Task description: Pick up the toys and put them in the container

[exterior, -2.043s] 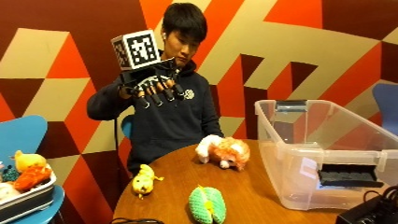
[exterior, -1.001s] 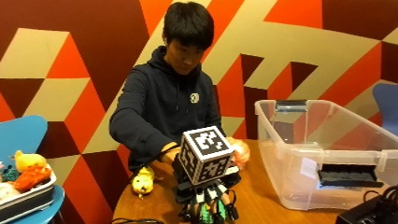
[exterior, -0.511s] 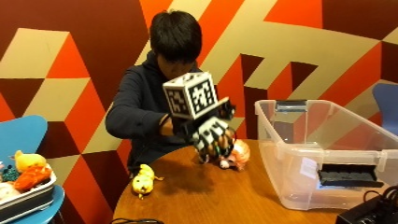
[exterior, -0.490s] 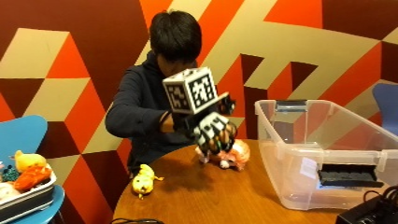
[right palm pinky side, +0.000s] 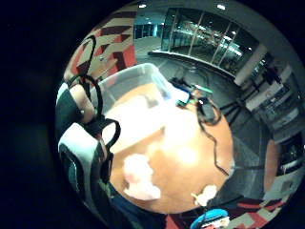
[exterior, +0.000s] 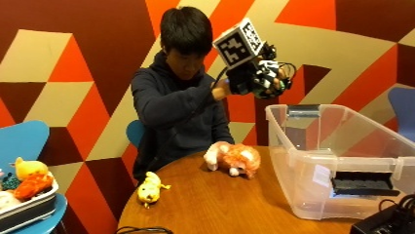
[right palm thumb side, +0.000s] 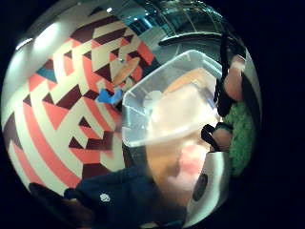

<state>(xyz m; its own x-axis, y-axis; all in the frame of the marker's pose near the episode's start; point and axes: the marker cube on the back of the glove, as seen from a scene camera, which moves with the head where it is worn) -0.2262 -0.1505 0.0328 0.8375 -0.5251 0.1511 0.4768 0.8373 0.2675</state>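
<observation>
— Holding what, and where was the gloved right hand [exterior: 262, 78]?

— It was raised high above the near corner of the clear plastic container [exterior: 337, 151], fingers curled round a green plush toy [right palm thumb side: 240, 133]. In the thumb-side palm view the green fuzz sat right against the fingers; from outside only a little green showed between them.

— Where did the container stand?

— On the round wooden table [exterior: 220, 204], to one side, open at the top. A black object lay inside it, against the wall nearest the camera.

— Were other toys left out?

— Two. An orange-and-white plush animal [exterior: 232, 158] lay on the table just beside the container, in front of the seated person. A small yellow plush [exterior: 149, 187] lay near the table's edge, well apart from the container.

— Anything else?

— More plush toys [exterior: 26, 178] filled a tray on a blue chair [exterior: 26, 141] beside the table. I couldn't see the bare hand.
</observation>
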